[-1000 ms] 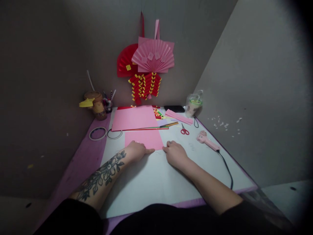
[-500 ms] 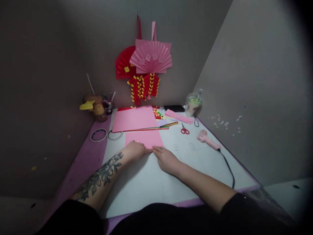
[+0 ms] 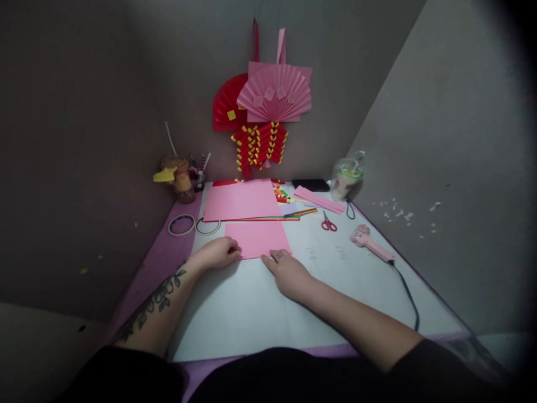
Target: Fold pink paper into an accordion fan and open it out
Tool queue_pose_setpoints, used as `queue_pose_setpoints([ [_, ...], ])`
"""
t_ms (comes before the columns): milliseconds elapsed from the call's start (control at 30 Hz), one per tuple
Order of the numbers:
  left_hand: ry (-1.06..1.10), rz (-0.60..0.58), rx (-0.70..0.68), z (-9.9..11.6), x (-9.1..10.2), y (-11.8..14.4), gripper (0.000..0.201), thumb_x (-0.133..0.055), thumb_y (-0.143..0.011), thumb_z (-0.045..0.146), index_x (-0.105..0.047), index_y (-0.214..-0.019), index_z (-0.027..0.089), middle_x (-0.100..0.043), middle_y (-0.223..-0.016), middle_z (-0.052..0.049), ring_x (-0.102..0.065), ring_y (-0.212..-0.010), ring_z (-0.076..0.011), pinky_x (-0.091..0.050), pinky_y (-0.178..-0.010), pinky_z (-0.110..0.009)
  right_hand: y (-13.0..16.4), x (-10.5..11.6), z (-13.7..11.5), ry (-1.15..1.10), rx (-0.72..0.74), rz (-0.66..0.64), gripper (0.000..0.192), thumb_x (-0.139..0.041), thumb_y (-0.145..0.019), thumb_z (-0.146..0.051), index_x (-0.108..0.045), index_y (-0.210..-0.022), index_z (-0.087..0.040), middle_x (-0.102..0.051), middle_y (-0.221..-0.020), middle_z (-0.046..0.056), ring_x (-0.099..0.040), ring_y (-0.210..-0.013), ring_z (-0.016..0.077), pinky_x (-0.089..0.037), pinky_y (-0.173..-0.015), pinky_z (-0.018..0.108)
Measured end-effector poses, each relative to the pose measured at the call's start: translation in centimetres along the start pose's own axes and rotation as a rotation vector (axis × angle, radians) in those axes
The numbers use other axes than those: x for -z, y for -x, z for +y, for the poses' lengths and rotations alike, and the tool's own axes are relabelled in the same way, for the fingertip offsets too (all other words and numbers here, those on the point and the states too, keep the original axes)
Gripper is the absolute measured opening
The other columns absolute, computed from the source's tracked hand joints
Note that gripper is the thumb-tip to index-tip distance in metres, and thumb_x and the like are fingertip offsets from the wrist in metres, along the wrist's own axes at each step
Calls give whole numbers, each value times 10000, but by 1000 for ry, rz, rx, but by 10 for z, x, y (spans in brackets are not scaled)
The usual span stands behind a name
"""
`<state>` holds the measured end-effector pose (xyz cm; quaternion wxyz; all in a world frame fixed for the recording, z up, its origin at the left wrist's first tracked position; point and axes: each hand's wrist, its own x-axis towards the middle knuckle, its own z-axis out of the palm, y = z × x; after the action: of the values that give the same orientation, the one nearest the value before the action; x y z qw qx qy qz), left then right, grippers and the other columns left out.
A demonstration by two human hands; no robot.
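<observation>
A small pink sheet of paper (image 3: 258,238) lies on the white table covering in front of me. At its near left corner, my left hand (image 3: 218,252) is closed, with curled fingers pinching the paper's edge. The thumb and fingertips are partly hidden by the hand itself. My right hand (image 3: 289,273) lies along the near edge with its fingers stretched out, the fingertips resting on the paper towards its right side. Just behind this sheet is a larger pink sheet (image 3: 241,202) on top of other coloured paper.
Red-handled scissors (image 3: 329,225), pink strips (image 3: 319,200) and a pink glue gun (image 3: 371,243) with a dark cord lie to the right. Two tape rolls (image 3: 181,225) are at left. Cups (image 3: 347,182) stand at the back corners. Paper fans (image 3: 274,95) hang on the wall.
My left hand has moved left along the near edge to the paper's corner, its fingers curling. My right hand stays at the near edge, fingers more spread. The view has shifted slightly left.
</observation>
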<state>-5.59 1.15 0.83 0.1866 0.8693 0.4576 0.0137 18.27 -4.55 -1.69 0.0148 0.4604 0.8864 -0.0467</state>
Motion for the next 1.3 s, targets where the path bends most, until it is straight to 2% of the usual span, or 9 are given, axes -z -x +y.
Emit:
queue_pose_setpoints([
  [200, -86, 12, -5, 0, 0, 6, 258, -428, -835, 304, -646, -821, 167, -651, -828, -70, -571, -735, -167, -384, -641, -247, -1, 5, -5, 53, -14, -55, 633, -415, -780, -57, -361, -1405, -137, -471, -1308, 198, -437, -1139, 282, -358, -944, 373],
  [433, -172, -30, 17, 4, 2, 6, 338, -366, -869, 314, -659, -828, 150, -654, -859, -106, -596, -781, -196, -418, -703, -280, -1, 3, -5, 56, -24, -84, 678, -422, -768, -49, -318, -1427, -172, -443, -1336, 189, -418, -1164, 287, -358, -939, 364],
  [667, -276, -98, 203, 16, 3, 4, 342, -392, -835, 290, -682, -927, 133, -674, -946, -162, -635, -824, -246, -458, -697, -314, 0, 4, -5, 34, -16, -68, 673, -423, -763, -43, -334, -1419, -165, -450, -1328, 192, -420, -1158, 284, -358, -944, 374],
  [900, -301, -133, 320, 28, 6, 6, 331, -448, -801, 290, -696, -919, 104, -671, -950, -224, -649, -827, -306, -478, -712, -374, 0, 5, -4, 20, -1, -58, 666, -428, -764, -50, -338, -1416, -155, -461, -1312, 192, -423, -1150, 286, -363, -949, 391],
  [1100, -258, -131, 345, 28, 9, 10, 295, -468, -805, 288, -711, -889, 144, -685, -918, -192, -648, -804, -297, -464, -721, -367, -2, 17, -9, 60, 4, -121, 723, -480, -730, -56, -317, -1424, -173, -475, -1283, 197, -456, -1113, 305, -433, -858, 375],
  [1300, -243, -125, 401, 22, 11, 10, 364, -416, -816, 301, -709, -882, 96, -687, -887, -215, -640, -791, -286, -453, -671, -323, -11, 34, -26, 102, -44, -204, 740, -536, -712, -52, -344, -1414, -182, -539, -1206, 230, -536, -1052, 316, -482, -757, 362],
])
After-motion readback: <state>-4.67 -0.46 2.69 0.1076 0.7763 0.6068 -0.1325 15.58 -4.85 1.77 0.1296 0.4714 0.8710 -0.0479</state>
